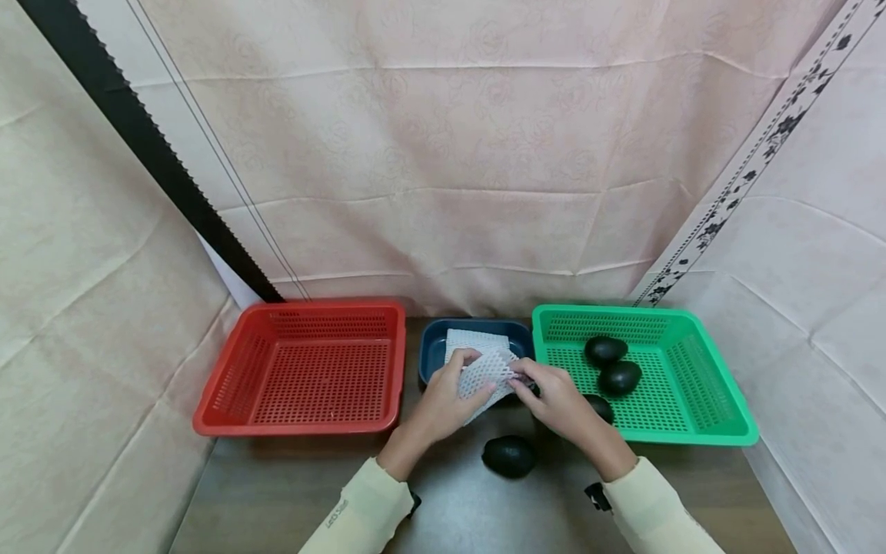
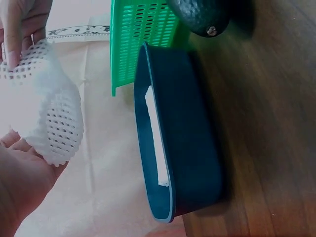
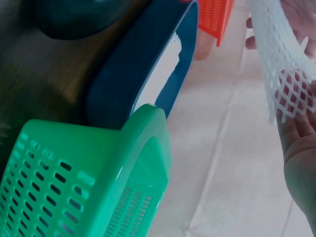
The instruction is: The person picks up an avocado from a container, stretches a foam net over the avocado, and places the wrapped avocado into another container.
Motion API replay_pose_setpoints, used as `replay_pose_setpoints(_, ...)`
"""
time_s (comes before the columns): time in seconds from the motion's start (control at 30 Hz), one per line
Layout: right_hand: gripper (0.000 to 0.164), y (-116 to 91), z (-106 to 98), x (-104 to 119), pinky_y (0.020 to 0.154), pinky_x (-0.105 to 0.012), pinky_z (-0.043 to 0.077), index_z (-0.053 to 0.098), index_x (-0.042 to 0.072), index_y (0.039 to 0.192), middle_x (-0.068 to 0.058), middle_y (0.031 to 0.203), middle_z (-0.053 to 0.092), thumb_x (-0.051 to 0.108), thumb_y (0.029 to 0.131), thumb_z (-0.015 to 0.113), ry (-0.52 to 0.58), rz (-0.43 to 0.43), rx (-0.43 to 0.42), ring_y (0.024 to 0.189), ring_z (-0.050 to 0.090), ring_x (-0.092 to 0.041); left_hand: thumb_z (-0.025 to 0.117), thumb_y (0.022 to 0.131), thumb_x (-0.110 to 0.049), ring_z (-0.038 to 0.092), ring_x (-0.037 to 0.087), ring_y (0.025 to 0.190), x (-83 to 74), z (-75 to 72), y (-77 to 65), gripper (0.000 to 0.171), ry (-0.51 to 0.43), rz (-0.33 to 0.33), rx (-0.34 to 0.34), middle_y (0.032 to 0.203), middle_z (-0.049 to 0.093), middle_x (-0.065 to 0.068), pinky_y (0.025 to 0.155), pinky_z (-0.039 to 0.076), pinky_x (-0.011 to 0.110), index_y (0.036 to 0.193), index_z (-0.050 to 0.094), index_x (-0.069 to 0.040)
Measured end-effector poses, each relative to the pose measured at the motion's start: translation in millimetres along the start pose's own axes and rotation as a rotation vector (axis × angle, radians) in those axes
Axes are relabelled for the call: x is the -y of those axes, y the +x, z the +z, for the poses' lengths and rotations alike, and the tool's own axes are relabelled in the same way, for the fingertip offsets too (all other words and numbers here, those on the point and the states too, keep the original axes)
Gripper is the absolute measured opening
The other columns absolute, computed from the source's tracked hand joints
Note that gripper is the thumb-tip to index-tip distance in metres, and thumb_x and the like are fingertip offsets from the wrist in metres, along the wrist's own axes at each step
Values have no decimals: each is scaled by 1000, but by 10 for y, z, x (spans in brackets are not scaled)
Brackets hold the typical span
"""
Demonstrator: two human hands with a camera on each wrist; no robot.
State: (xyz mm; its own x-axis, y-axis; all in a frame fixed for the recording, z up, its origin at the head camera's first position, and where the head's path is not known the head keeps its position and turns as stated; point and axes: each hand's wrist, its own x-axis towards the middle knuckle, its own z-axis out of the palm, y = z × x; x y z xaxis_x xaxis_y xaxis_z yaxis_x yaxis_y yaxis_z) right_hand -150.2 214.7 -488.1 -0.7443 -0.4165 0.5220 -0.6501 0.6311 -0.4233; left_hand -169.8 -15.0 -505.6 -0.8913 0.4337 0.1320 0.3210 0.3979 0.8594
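A white foam net sleeve (image 1: 487, 375) is held up between both hands over the front of a dark blue tray (image 1: 431, 355). My left hand (image 1: 441, 402) grips its left side, the thumb lying on the front. At the opposite edge, my right hand (image 1: 557, 398) pinches the mesh with thumb and fingers. The right wrist view shows the sleeve's open diamond mesh (image 3: 295, 91) at that hand's fingertips. More white foam netting (image 1: 473, 337) lies inside the tray. On the table just in front of the hands rests a dark avocado (image 1: 509, 456).
To the right of the tray stands a green perforated basket (image 1: 716, 385) with avocados (image 1: 620, 378) in it, one partly hidden by the right hand. A red perforated basket (image 1: 325, 385) without contents stands to the left. Cloth walls (image 1: 450, 154) enclose the back and sides.
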Motion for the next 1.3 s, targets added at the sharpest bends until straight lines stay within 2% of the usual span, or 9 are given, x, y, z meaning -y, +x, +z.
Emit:
replay_pose_setpoints(0.1,22,16,-4,27,78,-33,63,69,8,110,-4,102,76,2,90,77,13,-6,2,88,72,-12,71,93,-53,60,23,119,-5,31,4,76,26,-33,19,148,54,8,100,56,47,153,37,-20)
replay_pose_setpoints(0.23,23,27,-4,80,79,-33,63,69,6,112,-6,105,76,3,91,76,36,-6,3,90,73,-14,78,88,-50,61,23,119,-12,80,7,86,77,-45,24,148,54,7,100,56,47,155,35,-19)
replay_pose_setpoints(0.37,25,28,16,120,80,-35,63,69,4,113,-8,106,76,2,89,78,33,-30,-15,91,74,-17,81,88,-43,63,23,120,-18,120,7,85,127,-37,15,147,56,8,102,55,48,155,35,-18)
replay_pose_setpoints(0.6,32,2,56,155,87,-36,61,68,5,116,-8,114,73,1,86,80,14,-52,-50,102,72,-20,82,90,-24,65,25,120,-11,143,-2,77,111,-48,2,143,59,10,104,54,48,152,38,-15)
replay_pose_setpoints(0.7,37,-26,51,154,101,-27,54,66,6,121,-8,124,70,3,87,81,18,-24,-63,114,67,-22,82,90,-22,64,27,121,-5,130,-14,76,139,-36,-10,142,59,12,104,54,49,151,39,-12)
replay_pose_setpoints(0.8,41,-57,35,138,113,-16,40,62,7,126,-8,133,64,6,89,79,20,25,-74,123,61,-24,82,89,-23,64,28,121,1,106,-28,74,190,-19,-38,142,59,13,104,54,50,150,40,-11)
replay_pose_setpoints(1.0,50,-115,18,96,115,-10,31,55,5,134,-10,140,56,11,91,78,-8,112,-78,127,56,-24,84,88,-23,64,28,123,34,48,-56,74,293,40,-101,144,59,12,105,53,49,148,43,-13)
replay_pose_setpoints(1.1,53,-162,48,94,116,-16,35,53,5,137,-10,143,53,14,91,78,-8,155,-51,129,54,-24,85,87,-22,64,28,124,58,20,-82,73,326,71,-139,143,60,12,105,53,48,147,45,-12)
replay_pose_setpoints(1.3,57,-265,205,118,110,-45,49,50,6,140,-12,146,50,23,93,78,-43,201,54,133,51,-24,87,85,-23,66,27,123,117,-31,-119,75,380,89,-179,142,61,12,103,54,46,146,46,-9)
